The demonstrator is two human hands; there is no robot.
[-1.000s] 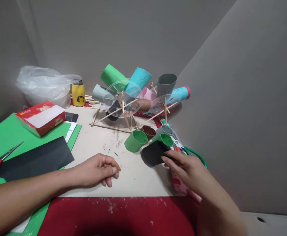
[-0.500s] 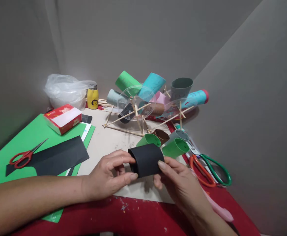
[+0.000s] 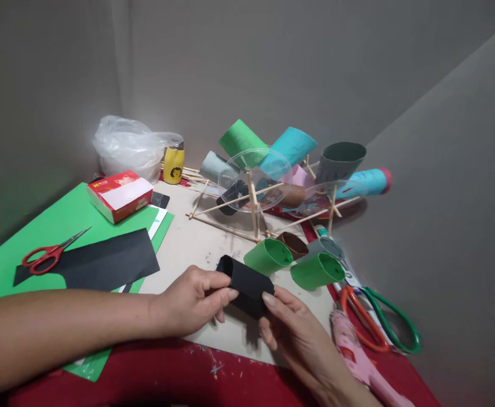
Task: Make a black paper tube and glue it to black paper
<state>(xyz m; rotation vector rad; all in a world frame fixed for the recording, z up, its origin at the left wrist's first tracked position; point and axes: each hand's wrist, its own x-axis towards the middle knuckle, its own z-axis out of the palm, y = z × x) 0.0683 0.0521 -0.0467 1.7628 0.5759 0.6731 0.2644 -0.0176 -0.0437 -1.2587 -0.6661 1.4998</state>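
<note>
A short black paper tube (image 3: 250,287) is held between my two hands, tilted with its open end toward the upper left. My left hand (image 3: 192,299) pinches the rim of that open end between thumb and fingers. At the other end, my right hand (image 3: 292,322) grips the tube, thumb on top and fingers behind. Just beyond stand two green paper tubes, one nearer the middle (image 3: 268,256) and one to the right (image 3: 317,271), with a brown tube (image 3: 294,245) and a grey tube (image 3: 327,247) beside them.
Behind is a wheel of coloured tubes and clear discs (image 3: 253,181) on a stick frame. Red-handled scissors (image 3: 46,257) lie on black paper (image 3: 112,263) at left, near a red box (image 3: 120,198). A pink glue gun (image 3: 357,356) and larger scissors (image 3: 383,322) lie right.
The black tube has turned so its left opening faces more upward, and my left thumb and fingers now close on its rim. The camera view has shifted slightly left.
</note>
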